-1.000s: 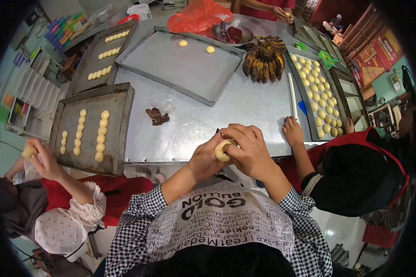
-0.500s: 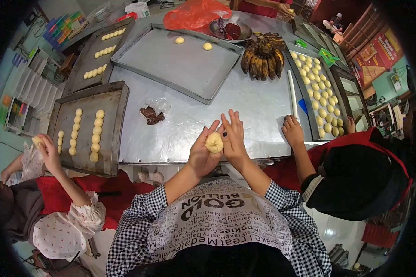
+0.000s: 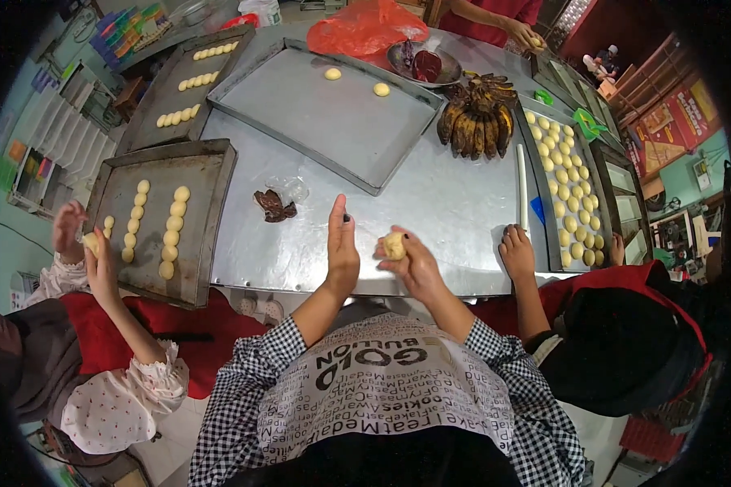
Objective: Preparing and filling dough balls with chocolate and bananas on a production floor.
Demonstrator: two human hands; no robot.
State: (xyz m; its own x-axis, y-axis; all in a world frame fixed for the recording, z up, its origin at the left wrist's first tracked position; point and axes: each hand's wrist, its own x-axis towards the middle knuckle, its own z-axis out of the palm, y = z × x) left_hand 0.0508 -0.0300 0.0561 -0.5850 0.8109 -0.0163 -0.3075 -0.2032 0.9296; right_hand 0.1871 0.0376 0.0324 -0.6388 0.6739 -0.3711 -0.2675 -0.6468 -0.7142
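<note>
A small pale yellow dough ball (image 3: pixel 394 246) is gripped in the fingers of my right hand (image 3: pixel 418 264), over the near edge of the metal table (image 3: pixel 300 252). Beside it and apart, my left hand (image 3: pixel 343 252) is raised edge-on with its fingers stretched out and nothing in it. Beyond my left hand, a clump of dark brown filling (image 3: pixel 274 206) lies on the table next to a crumpled clear plastic bag (image 3: pixel 291 188). Farther off stands a large shallow baking tray (image 3: pixel 317 122) with two dough balls on it.
Trays with rows of dough balls stand left (image 3: pixel 150 207) and right (image 3: pixel 581 195). A banana bunch (image 3: pixel 477 122), a metal bowl (image 3: pixel 424 65) and a red plastic bag (image 3: pixel 365 31) sit at the back. A co-worker's hand (image 3: pixel 516 252) rests by a white rod (image 3: pixel 522 187). Another co-worker handles dough at left.
My hands have parted: the left has turned edge-on and moved left, and the right has taken the dough ball away from the left palm.
</note>
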